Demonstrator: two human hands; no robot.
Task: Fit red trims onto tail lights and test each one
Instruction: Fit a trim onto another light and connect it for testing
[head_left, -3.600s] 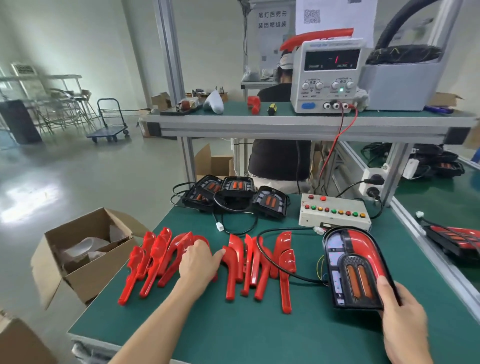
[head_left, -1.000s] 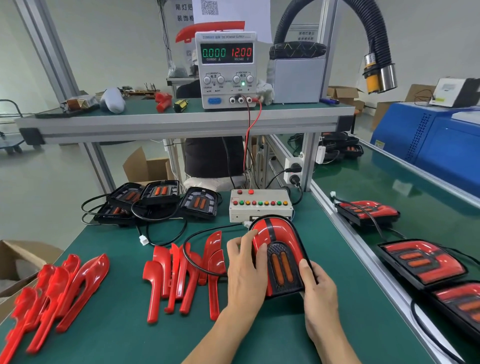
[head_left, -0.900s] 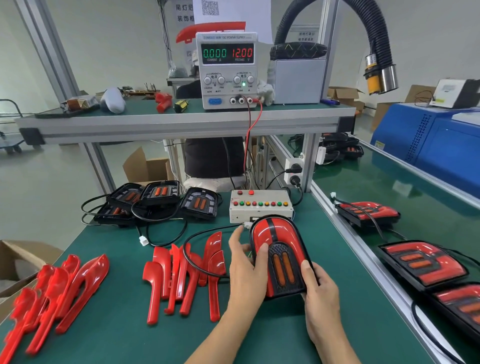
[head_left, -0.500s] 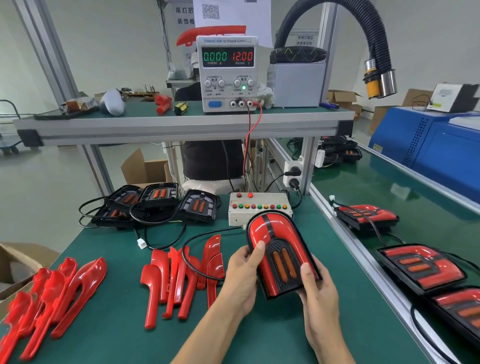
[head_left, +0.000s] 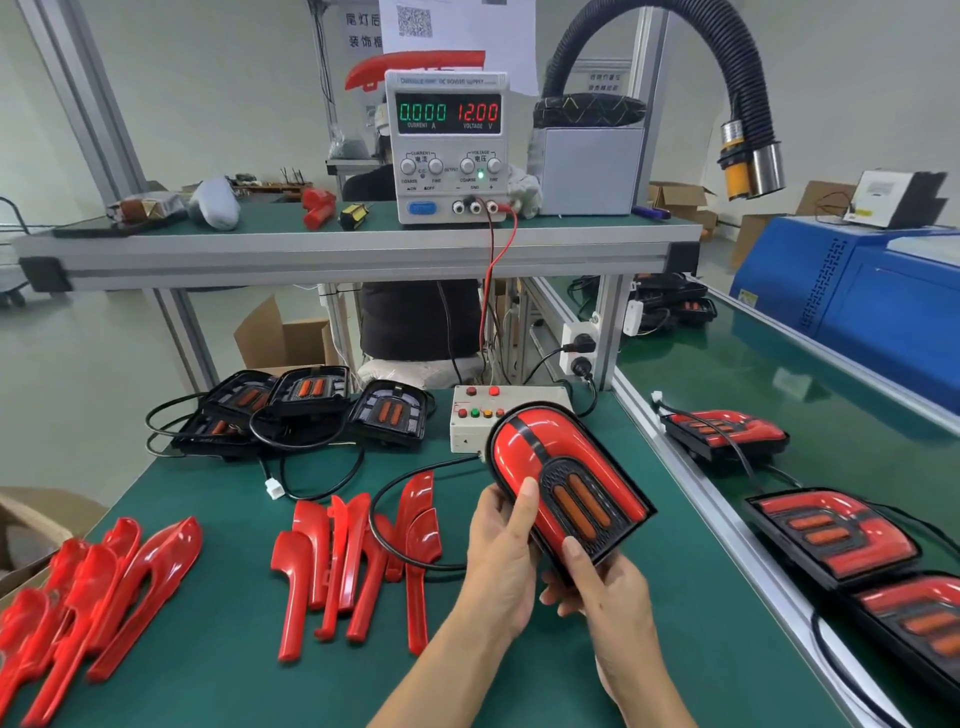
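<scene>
Green mat covers the workbench (head_left: 519, 675), & on the adjoining bench to the right lie three finished tail lights (head_left: 831, 538) w/ red trims on, so part of the batch looks done. Power supply (head_left: 449, 148) on the upper shelf reads 0.000 A / 12.00 V, which suggests nothing is drawing current right now; I'd judge the test of the unit in hand isn't running at this instant. At the back left of the mat sits a stack of untrimmed black lights (head_left: 306, 410) w/ their cables, approx four, so that many at least are left. Loose red trims wait in two groups: one fan at the far left edge (head_left: 93, 587) & a tighter bunch mid-mat (head_left: 353, 551), a black cable looping over the latter. Test box (head_left: 478, 421) w/ coloured buttons stands behind the held unit, partly hidden by it. The current tail light (head_left: 566, 488) is lifted off the mat, tilted, red trims seated both sides. Left hand (head_left: 501, 551) grips its left edge, thumb lying on the red face; right hand (head_left: 602, 587) clamps the near bottom corner, thumb on top & fingers under. Fitting on this one looks complete; testing or a visual check seems the step pending, then set aside.
</scene>
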